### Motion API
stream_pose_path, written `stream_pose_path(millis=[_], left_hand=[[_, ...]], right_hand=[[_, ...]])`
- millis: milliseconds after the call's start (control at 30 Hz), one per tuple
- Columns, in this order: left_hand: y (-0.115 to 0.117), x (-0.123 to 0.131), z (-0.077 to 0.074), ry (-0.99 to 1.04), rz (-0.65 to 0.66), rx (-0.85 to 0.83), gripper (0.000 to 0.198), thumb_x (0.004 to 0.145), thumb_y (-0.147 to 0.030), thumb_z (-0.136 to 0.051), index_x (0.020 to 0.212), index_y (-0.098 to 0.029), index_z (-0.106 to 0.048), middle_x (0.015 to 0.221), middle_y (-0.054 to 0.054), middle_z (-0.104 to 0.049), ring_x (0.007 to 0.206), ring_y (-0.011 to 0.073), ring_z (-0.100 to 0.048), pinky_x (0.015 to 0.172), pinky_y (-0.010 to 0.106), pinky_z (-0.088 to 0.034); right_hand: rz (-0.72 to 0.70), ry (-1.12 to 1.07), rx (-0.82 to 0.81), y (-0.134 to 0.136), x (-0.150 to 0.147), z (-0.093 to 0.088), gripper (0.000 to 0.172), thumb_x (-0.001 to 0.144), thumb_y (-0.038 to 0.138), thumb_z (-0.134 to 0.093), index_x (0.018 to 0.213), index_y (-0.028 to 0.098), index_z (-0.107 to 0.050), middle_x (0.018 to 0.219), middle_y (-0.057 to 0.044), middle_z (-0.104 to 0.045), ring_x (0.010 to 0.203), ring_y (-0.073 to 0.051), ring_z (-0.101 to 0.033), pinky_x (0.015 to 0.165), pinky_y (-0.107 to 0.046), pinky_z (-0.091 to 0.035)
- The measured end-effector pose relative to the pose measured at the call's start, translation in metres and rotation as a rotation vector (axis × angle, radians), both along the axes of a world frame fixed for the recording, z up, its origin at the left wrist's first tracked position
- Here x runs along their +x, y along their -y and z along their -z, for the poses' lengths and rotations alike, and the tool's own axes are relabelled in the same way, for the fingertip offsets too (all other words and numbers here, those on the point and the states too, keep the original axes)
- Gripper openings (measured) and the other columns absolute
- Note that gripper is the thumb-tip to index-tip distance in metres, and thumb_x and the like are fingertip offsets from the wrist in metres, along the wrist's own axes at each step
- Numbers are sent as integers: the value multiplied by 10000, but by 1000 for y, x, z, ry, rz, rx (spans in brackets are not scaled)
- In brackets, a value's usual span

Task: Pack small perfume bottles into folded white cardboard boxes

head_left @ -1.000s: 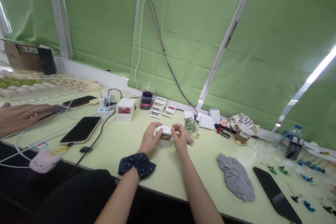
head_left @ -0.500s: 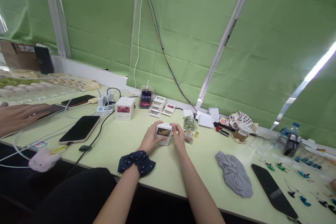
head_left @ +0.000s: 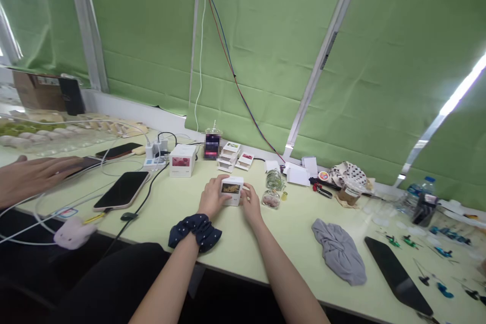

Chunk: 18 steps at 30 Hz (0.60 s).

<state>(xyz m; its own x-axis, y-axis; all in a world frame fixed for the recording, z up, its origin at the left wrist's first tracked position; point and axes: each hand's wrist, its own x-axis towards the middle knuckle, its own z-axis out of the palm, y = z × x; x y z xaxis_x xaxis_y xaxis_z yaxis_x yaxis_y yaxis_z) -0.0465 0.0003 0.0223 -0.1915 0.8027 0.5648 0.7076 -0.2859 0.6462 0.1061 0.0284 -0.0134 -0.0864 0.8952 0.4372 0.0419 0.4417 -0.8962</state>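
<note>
A small white box (head_left: pixel 232 190) with a yellowish picture on its near face is held between both my hands just above the pale green table (head_left: pixel 243 243). My left hand (head_left: pixel 210 197) wraps its left side with fingers closed. On the box's right side my right hand (head_left: pixel 250 203) is closed the same way. A dark dotted scrunchie (head_left: pixel 195 231) sits on my left wrist. A small glass jar (head_left: pixel 271 198) stands just right of my right hand.
More white boxes (head_left: pixel 182 159) and a small stack (head_left: pixel 230 155) lie behind. Phones (head_left: pixel 122 190) and cables lie left, near another person's hand (head_left: pixel 34 177). A grey cloth (head_left: pixel 339 256), a dark phone (head_left: pixel 397 274) and a water bottle (head_left: pixel 421 202) lie right.
The white box has been turned between my hands so its pictured face now points at me. Both hands shifted slightly left and farther from me with it.
</note>
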Motion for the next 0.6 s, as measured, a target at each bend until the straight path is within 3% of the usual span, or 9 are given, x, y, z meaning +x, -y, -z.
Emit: stream_pose_path(millis=[133,267,433,600], left_hand=[[8,2,1,-87,-55,-9,586,698,-171,-660,1244,-270,-473,1069,77,-439,1013,271,-546,862,412,-467],[17,12,6,-64,-132,61,657,746,-317,-638,1335,-247,-354,994,73,-448,974,293,-541,858,447,-457],[17,19,5,-115,-240,30,726,684,-479,-694,1297,-237,-390,1014,91,-457,943,312,-540,769,420,-472],[8,14,3,-114,-285,61,591,741,-493,-638,1230,-230,-439,984,81,-474,932,301,-552,761,407,-470]], right_hand=[[45,135,49,-1,-6,8,298,770,250,-524,1041,175,-623,984,-93,-699,758,-190,-643,713,-332,-522],[56,244,137,0,-9,8,254,762,192,-508,935,181,-693,866,-78,-685,704,-180,-622,693,-313,-521],[15,267,152,-1,-9,8,282,801,218,-508,1000,189,-705,861,-79,-661,688,-171,-613,665,-294,-521],[9,276,118,-4,-11,12,361,736,126,-527,1048,197,-694,872,-65,-650,717,-173,-615,707,-308,-524]])
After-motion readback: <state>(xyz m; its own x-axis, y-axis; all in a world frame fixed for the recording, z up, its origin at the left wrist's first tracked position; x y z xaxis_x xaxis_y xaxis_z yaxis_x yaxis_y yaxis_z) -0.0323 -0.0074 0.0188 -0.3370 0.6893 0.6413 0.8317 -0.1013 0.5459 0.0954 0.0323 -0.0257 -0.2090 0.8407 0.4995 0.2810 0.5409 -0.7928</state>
